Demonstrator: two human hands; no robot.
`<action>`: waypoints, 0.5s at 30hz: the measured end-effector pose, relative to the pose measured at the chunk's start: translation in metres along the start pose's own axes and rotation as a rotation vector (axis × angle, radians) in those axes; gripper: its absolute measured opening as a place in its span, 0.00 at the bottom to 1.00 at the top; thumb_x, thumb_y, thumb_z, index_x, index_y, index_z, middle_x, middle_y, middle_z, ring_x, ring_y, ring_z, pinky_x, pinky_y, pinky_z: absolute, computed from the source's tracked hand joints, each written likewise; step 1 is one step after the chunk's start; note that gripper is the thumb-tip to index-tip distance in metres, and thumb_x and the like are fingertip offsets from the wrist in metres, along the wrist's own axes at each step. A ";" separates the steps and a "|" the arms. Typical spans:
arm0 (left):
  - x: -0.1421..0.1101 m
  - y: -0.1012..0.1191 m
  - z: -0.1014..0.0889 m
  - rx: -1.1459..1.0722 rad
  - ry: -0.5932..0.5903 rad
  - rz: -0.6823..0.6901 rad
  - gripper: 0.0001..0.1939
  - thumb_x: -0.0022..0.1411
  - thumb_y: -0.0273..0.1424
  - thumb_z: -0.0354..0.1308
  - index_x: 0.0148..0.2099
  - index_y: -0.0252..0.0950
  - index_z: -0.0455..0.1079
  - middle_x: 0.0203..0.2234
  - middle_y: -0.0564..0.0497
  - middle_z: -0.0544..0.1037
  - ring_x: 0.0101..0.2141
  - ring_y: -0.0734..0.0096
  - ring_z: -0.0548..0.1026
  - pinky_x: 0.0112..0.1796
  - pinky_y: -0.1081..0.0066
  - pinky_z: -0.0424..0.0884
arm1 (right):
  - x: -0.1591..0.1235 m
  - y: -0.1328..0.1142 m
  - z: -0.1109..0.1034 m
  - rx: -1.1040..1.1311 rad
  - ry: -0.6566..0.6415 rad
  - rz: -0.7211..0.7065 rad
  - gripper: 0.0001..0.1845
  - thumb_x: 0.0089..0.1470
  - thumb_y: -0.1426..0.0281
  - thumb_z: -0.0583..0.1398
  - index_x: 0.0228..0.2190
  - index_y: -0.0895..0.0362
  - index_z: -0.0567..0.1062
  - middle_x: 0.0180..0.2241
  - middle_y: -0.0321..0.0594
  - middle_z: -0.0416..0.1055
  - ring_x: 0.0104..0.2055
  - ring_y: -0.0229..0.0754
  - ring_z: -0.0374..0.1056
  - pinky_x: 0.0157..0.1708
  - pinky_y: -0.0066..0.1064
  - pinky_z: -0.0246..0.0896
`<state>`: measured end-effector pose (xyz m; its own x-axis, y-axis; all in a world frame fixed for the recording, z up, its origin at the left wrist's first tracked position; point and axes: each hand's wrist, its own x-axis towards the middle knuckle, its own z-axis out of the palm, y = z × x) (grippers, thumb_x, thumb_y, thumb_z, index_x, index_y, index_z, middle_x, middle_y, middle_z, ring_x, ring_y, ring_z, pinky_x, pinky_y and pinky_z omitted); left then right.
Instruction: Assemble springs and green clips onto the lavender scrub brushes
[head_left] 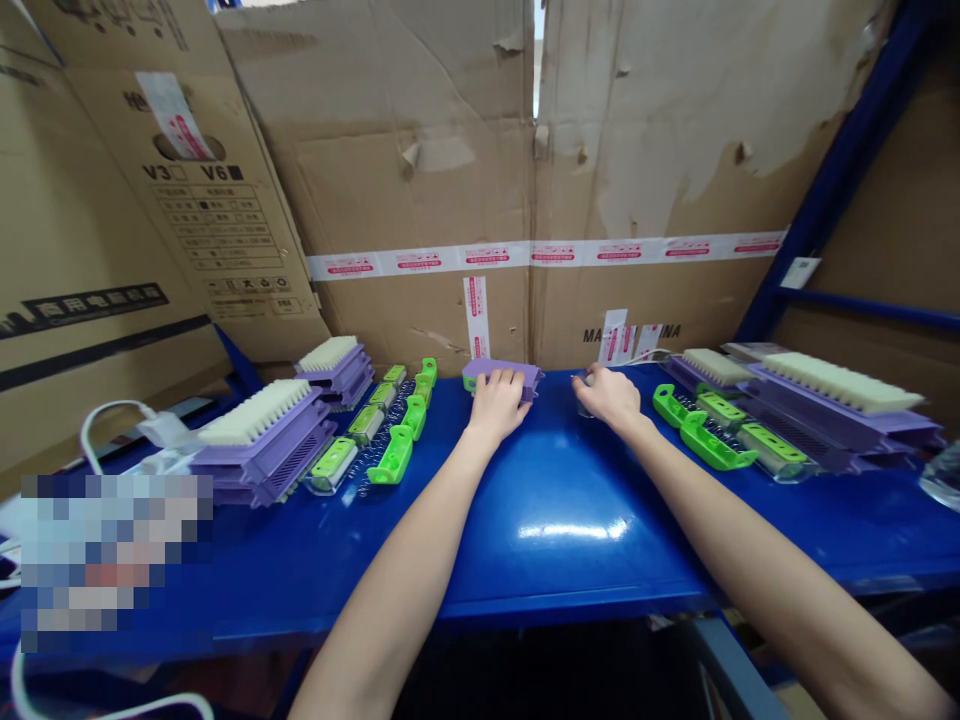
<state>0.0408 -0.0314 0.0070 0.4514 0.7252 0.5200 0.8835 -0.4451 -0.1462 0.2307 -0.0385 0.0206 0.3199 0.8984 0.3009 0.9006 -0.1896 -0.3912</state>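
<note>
My left hand (pixel 496 402) is closed over a purple plastic brush body (pixel 517 372) with a green part at its left end. It rests low at the back middle of the blue tabletop. To the right, my right hand (pixel 611 397) is curled with its fingertips together near the tabletop. A small clear or greyish thing seems to show under those fingers, but I cannot make out what it is. Left of my hands lie bright green plastic pieces (pixel 391 458), dark coil springs (pixel 382 442) and clear containers with green tops (pixel 334 462).
Stacks of purple brush parts with cream bristles stand at the left (pixel 259 440) and right (pixel 840 405). More green pieces (pixel 712 443) lie right of my right hand. Cardboard sheets (pixel 420 190) wall the back. A white cable and plug (pixel 161 428) sit far left.
</note>
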 end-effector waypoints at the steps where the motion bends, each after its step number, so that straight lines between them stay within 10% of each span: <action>1: 0.000 0.000 0.000 0.001 -0.002 -0.001 0.21 0.61 0.37 0.56 0.53 0.34 0.63 0.49 0.40 0.71 0.50 0.53 0.67 0.46 0.57 0.60 | 0.000 0.001 0.000 -0.057 -0.008 -0.002 0.22 0.55 0.57 0.53 0.44 0.59 0.73 0.41 0.54 0.74 0.44 0.55 0.71 0.39 0.39 0.63; 15: 0.000 0.001 -0.005 0.041 0.011 0.011 0.20 0.60 0.40 0.57 0.50 0.32 0.65 0.46 0.40 0.72 0.47 0.52 0.67 0.43 0.57 0.62 | -0.001 0.006 -0.005 -0.166 0.125 -0.026 0.21 0.59 0.66 0.47 0.45 0.62 0.74 0.41 0.56 0.72 0.41 0.53 0.71 0.39 0.38 0.61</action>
<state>0.0414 -0.0344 0.0110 0.4603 0.7141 0.5275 0.8828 -0.4310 -0.1868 0.2370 -0.0422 0.0223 0.3205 0.8496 0.4190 0.9418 -0.2386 -0.2367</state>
